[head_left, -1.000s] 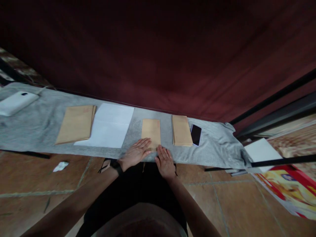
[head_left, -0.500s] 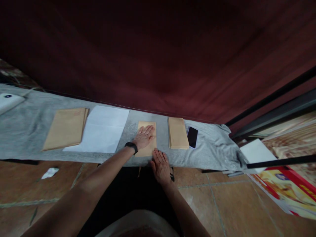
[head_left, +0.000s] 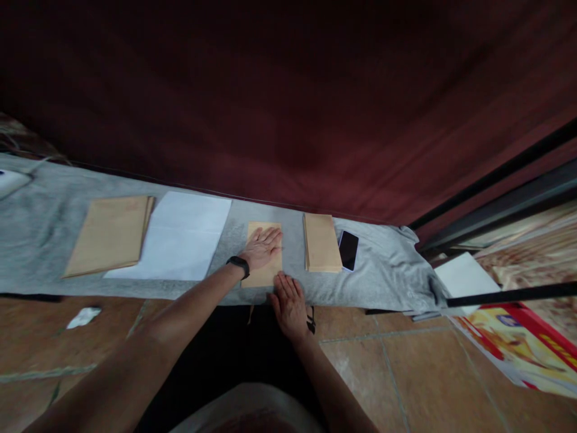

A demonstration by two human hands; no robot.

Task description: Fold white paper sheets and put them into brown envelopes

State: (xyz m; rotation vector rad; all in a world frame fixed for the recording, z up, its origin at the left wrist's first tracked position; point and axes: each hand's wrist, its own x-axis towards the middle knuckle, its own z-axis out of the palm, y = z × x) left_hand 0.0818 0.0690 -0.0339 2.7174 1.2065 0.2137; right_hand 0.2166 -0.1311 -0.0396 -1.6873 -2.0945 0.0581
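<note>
A brown paper envelope [head_left: 262, 278] lies flat on the grey cloth in front of me. My left hand [head_left: 261, 248], with a black band on the wrist, rests palm down on it, fingers stretched out. My right hand [head_left: 289, 304] lies at the envelope's lower right corner and the cloth's front edge, fingers extended and holding nothing. To the right is a stack of small brown envelopes [head_left: 323, 243]. Left of my hands are white paper sheets [head_left: 184, 234], partly under a stack of larger brown envelopes [head_left: 110, 234].
A phone [head_left: 348, 250] lies right of the small stack. Grey cloth [head_left: 387, 264] covers the narrow table, with a dark red curtain [head_left: 270, 120] behind it. Black metal bars [head_left: 518, 294] and a colourful box [head_left: 518, 343] are at right. A white scrap [head_left: 83, 317] lies on the tiled floor.
The whole view has shifted slightly, so things appear a little further left. Both hands keep nearly the same place against the envelope.
</note>
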